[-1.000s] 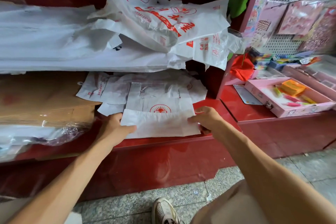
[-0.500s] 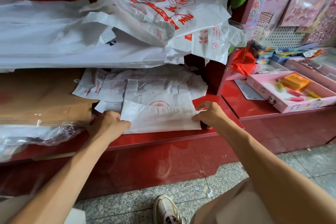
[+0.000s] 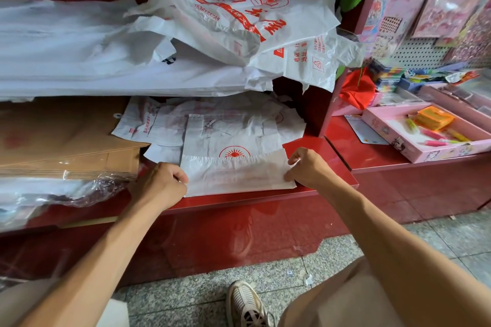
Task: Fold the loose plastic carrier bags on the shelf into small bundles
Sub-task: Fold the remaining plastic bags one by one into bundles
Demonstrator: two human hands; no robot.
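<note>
While I lean over the red shelf, both hands sit at the ends of one white carrier bag lying flat near the shelf's front edge. Its near part is doubled over toward the back, so a plain white band covers the lower half and cuts across the bottom of a red sun emblem. Left hand: fingers curled, pinching the left end of that folded band. Right hand: fingers curled, pinching the right end, knuckles up. Behind this bag, more loose white bags with red print lie spread and overlapping toward the back of the shelf. Above them, a thick heap of white plastic stretches to the left, with crumpled red-lettered bags piled on top and hanging over at the right. Left of the bag: a stack of brown paper sheets with clear wrap bunched below it. Right, on a neighbouring red ledge: a pink tray holding an orange packet and coloured pens; a pegboard with pink packets hangs above. Below, speckled floor tiles and one shoe.
</note>
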